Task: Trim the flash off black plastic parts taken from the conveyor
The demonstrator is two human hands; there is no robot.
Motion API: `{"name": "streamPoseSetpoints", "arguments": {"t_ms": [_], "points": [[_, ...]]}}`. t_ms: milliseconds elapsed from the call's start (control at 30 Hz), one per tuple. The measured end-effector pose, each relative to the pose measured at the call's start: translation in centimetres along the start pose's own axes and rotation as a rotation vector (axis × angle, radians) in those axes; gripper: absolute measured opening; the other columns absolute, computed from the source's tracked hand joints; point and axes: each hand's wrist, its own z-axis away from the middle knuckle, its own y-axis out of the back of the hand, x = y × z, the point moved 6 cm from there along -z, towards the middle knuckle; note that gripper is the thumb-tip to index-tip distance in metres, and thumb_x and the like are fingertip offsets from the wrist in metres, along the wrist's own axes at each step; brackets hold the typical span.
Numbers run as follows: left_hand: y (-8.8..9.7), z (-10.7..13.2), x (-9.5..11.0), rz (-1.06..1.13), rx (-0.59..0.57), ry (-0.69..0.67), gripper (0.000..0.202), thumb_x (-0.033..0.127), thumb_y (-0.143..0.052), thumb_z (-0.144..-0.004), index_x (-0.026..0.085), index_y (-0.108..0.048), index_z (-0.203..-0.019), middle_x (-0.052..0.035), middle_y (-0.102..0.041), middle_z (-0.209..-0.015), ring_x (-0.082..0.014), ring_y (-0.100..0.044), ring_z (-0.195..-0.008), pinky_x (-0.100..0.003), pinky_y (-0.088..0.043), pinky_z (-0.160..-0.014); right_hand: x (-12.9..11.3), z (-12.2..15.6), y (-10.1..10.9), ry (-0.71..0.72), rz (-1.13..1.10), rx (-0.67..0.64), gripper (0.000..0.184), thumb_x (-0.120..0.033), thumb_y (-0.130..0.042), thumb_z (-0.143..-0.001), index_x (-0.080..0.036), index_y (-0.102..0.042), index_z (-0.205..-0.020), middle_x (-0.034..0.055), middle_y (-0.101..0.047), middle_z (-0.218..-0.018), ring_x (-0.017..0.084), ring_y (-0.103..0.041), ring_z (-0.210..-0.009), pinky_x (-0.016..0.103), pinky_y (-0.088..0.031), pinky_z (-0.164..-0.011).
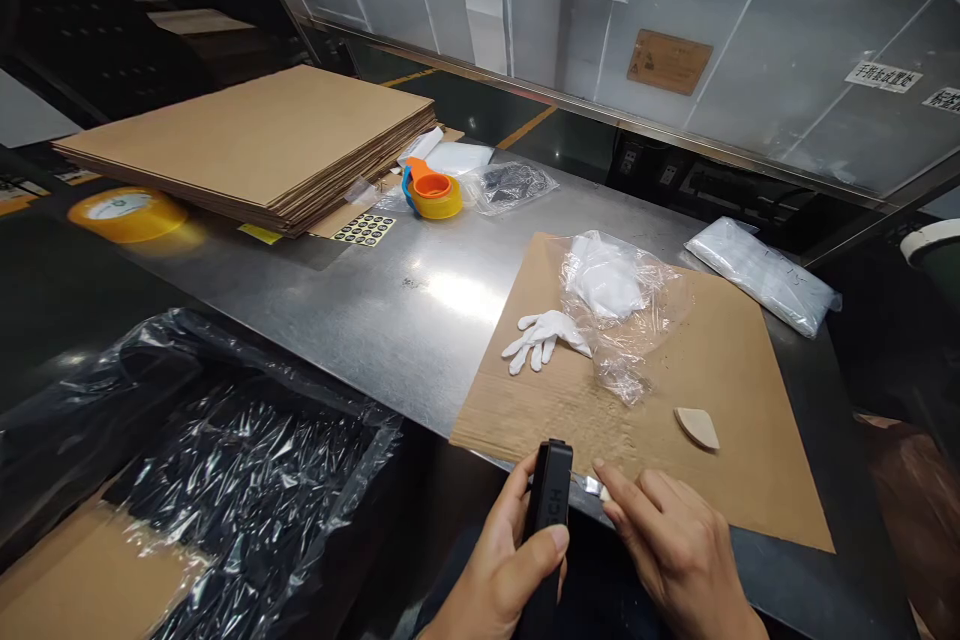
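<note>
My left hand (504,560) is wrapped round a long, narrow black object (553,490) with pale letters on its side, held upright at the table's front edge. Just to its right, my right hand (671,545) has thumb and fingers pinched together at a small white-and-silver piece (594,486), whose kind I cannot make out. Beyond both hands lies a cardboard sheet (742,370). On it rest a white glove (544,335), a clear plastic bag (626,360) with white cloth inside, and a beige wedge-shaped pad (697,428).
A stack of cardboard (277,135) stands at the back left of the metal table (360,310). Nearby are a yellow tape roll (131,213), a tape dispenser (433,192) and a sticker sheet (365,229). A plastic-wrapped pack (765,275) lies right; black plastic (247,460) lines a box at lower left.
</note>
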Motion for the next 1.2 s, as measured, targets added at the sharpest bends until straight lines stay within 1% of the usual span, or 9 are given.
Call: {"name": "streamPoseSetpoints", "arguments": {"t_ms": [200, 333, 433, 533, 667, 767, 867, 1067, 1200], "points": [[-0.2, 0.2, -0.1, 0.055, -0.016, 0.056, 0.060, 0.036, -0.062, -0.076, 0.028, -0.033, -0.127, 0.0011, -0.049, -0.077, -0.0056, -0.044, -0.048, -0.020, -0.033, -0.044, 0.7, 0.0, -0.1, -0.068, -0.026, 0.066, 0.030, -0.022, -0.045, -0.091, -0.016, -0.058, -0.117, 0.0002, -0.049, -0.061, 0.011, -0.049, -0.054, 0.023, -0.035, -0.051], [-0.3, 0.1, 0.2, 0.089, -0.035, 0.065, 0.052, 0.034, -0.061, -0.076, 0.028, -0.037, -0.122, 0.0004, -0.048, -0.081, -0.0046, -0.043, -0.047, -0.019, -0.034, -0.042, 1.3, 0.1, -0.3, -0.134, -0.162, 0.076, 0.031, -0.021, -0.043, -0.091, -0.016, -0.055, -0.120, 0.0007, -0.052, -0.062, 0.012, -0.052, -0.055, 0.022, -0.039, -0.052], [-0.5, 0.0, 0.0, 0.167, -0.101, 0.104, 0.037, 0.032, -0.059, -0.077, 0.027, -0.045, -0.112, -0.0001, -0.048, -0.083, -0.0036, -0.043, -0.046, -0.017, -0.032, -0.041, 1.8, 0.2, -0.6, -0.216, -0.296, 0.047, 0.030, -0.023, -0.041, -0.092, -0.017, -0.056, -0.118, 0.0051, -0.062, -0.076, 0.014, -0.059, -0.066, 0.023, -0.046, -0.058], [-0.7, -0.2, -0.2, 0.246, -0.199, 0.146, 0.019, 0.033, -0.054, -0.080, 0.020, -0.052, -0.094, -0.0022, -0.050, -0.085, -0.0032, -0.043, -0.046, -0.017, -0.031, -0.040, 2.0, 0.3, -1.1, -0.285, -0.405, 0.015, 0.028, -0.025, -0.040, -0.092, -0.021, -0.056, -0.115, 0.0070, -0.066, -0.096, 0.017, -0.063, -0.085, 0.023, -0.050, -0.069], [-0.9, -0.5, -0.5, 0.323, -0.283, 0.167, 0.018, 0.034, -0.053, -0.079, 0.017, -0.056, -0.086, -0.0036, -0.053, -0.084, -0.0036, -0.044, -0.044, -0.017, -0.031, -0.038, 2.2, 0.5, -1.6, -0.357, -0.505, -0.003, 0.029, -0.030, -0.042, -0.092, -0.022, -0.054, -0.118, 0.0060, -0.064, -0.108, 0.017, -0.060, -0.099, 0.024, -0.049, -0.080], [-1.2, -0.5, -0.8, 0.368, -0.330, 0.221, 0.025, 0.038, -0.051, -0.079, 0.014, -0.057, -0.084, -0.0026, -0.055, -0.066, -0.0048, -0.042, -0.039, -0.017, -0.028, -0.036, 2.1, 0.3, -2.3, -0.416, -0.596, -0.053, 0.033, -0.036, -0.045, -0.090, -0.020, -0.053, -0.117, 0.0043, -0.067, -0.089, 0.015, -0.064, -0.077, 0.022, -0.050, -0.066], [-1.4, -0.3, -1.3, 0.370, -0.348, 0.289, 0.032, 0.042, -0.045, -0.082, 0.012, -0.057, -0.085, 0.0000, -0.048, -0.047, -0.0059, -0.039, -0.035, -0.016, -0.025, -0.036, 2.0, 0.0, -2.9, -0.499, -0.703, -0.091, 0.033, -0.037, -0.045, -0.090, -0.017, -0.054, -0.115, -0.0004, -0.060, -0.067, 0.012, -0.057, -0.057, 0.021, -0.047, -0.055], [-1.2, -0.5, -1.3, 0.314, -0.307, 0.212, 0.023, 0.036, -0.050, -0.079, 0.015, -0.056, -0.087, -0.0025, -0.056, -0.063, -0.0058, -0.044, -0.038, -0.016, -0.031, -0.036, 1.1, -0.9, -3.6, -0.544, -0.969, -0.165, 0.035, -0.037, -0.047, -0.089, -0.017, -0.051, -0.118, -0.0025, -0.056, -0.065, 0.012, -0.058, -0.059, 0.024, -0.046, -0.061], [-1.3, -0.4, -1.4, 0.267, -0.342, 0.218, 0.021, 0.034, -0.049, -0.081, 0.015, -0.055, -0.088, -0.0018, -0.054, -0.060, -0.0057, -0.044, -0.037, -0.016, -0.035, -0.036, 0.3, -1.3, -3.9, -0.556, -1.209, -0.219, 0.035, -0.035, -0.047, -0.089, -0.017, -0.048, -0.119, -0.0047, -0.053, -0.063, 0.010, -0.058, -0.049, 0.023, -0.045, -0.055]]}}
